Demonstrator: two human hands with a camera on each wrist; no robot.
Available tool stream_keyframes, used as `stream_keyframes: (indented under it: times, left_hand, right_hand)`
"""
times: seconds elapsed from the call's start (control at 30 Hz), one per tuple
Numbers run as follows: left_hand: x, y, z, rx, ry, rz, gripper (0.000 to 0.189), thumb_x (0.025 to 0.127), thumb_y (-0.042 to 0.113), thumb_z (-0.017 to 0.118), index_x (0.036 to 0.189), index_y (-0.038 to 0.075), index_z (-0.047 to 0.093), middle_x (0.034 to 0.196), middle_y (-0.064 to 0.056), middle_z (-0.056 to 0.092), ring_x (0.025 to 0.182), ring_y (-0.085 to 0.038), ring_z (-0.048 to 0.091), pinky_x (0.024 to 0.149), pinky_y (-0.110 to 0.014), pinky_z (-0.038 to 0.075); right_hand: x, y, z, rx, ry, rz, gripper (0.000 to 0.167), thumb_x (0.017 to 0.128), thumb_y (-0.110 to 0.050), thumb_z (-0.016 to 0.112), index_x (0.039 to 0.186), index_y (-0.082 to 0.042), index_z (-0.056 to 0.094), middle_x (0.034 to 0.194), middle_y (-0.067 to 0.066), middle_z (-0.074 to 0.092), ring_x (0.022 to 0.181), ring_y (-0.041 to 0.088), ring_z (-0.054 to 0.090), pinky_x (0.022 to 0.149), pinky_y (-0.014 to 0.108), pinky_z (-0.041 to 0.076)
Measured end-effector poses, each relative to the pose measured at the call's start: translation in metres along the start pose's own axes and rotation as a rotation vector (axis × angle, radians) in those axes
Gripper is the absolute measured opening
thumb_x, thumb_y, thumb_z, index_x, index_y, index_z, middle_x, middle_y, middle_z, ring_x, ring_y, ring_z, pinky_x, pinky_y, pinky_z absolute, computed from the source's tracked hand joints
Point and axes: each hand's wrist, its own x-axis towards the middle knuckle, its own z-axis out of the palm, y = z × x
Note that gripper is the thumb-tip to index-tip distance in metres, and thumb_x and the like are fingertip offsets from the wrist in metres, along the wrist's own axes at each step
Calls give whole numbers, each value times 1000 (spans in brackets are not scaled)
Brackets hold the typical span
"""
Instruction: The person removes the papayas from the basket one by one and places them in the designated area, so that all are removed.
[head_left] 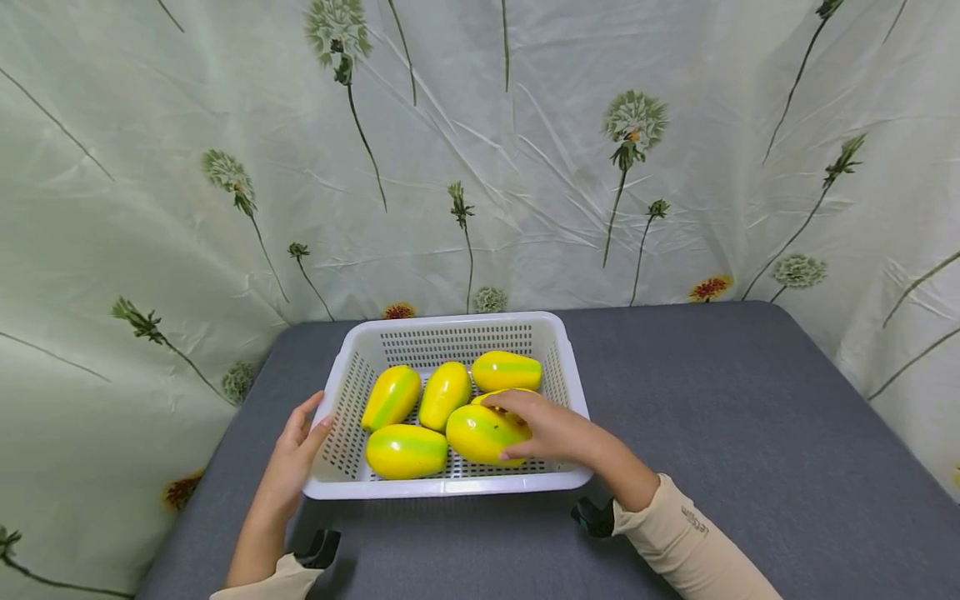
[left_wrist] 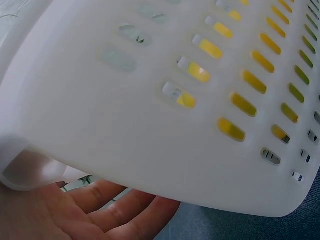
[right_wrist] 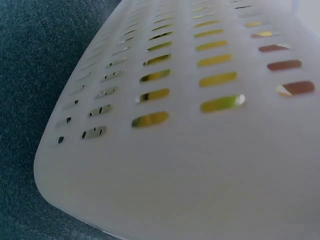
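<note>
A white plastic basket [head_left: 450,487] with slotted walls holds several yellow-green papayas. My right hand [head_left: 551,429] reaches over the basket's right side and grips a papaya [head_left: 483,435] at the front right, with thumb and fingers around its right end. Partly hidden behind that hand is another papaya [head_left: 480,398]. At the left side of the basket, my left hand [head_left: 288,458] holds the rim. The left wrist view shows that hand's fingers [left_wrist: 132,212] curled beyond the white wall. In the right wrist view, the basket wall [right_wrist: 200,175] hides most of the hand.
More papayas lie inside: one at the back right [head_left: 506,370], one in the middle [head_left: 446,396], one at the left [head_left: 392,397] and one at the front left [head_left: 407,452]. The basket stands on a dark grey table [head_left: 712,400]. A flower-printed curtain [head_left: 540,167] hangs behind.
</note>
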Motion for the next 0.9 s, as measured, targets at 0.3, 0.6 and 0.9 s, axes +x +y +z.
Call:
stream_keyframes:
  times: [0.3, 0.6, 0.9]
  left_hand:
    - [0, -1, -1, -10, -3, 0, 61, 95, 35, 43, 144, 15, 14, 135, -24, 34, 107, -43, 47, 68, -46, 50]
    - [1, 0, 0, -4, 6, -11, 61, 95, 35, 43, 144, 15, 14, 134, -24, 34, 106, -44, 47, 64, -45, 51]
    - [0, 1, 0, -12, 4, -13, 60, 95, 35, 43, 144, 15, 14, 134, -24, 35, 105, -44, 48, 65, -45, 51]
  right_hand:
    - [-6, 4, -1, 111, 172, -31, 67, 71, -18, 77, 128, -4, 45, 126, 7, 47, 110, 22, 47, 85, 29, 45]
    - [-17, 10, -12, 146, 371, -85, 69, 71, -18, 77, 130, -4, 44, 128, 10, 46, 104, 21, 51, 78, 31, 48]
    - [-34, 26, -36, 143, 568, -20, 70, 67, -8, 79, 128, -2, 45, 122, 10, 49, 104, 22, 48, 76, 38, 49]
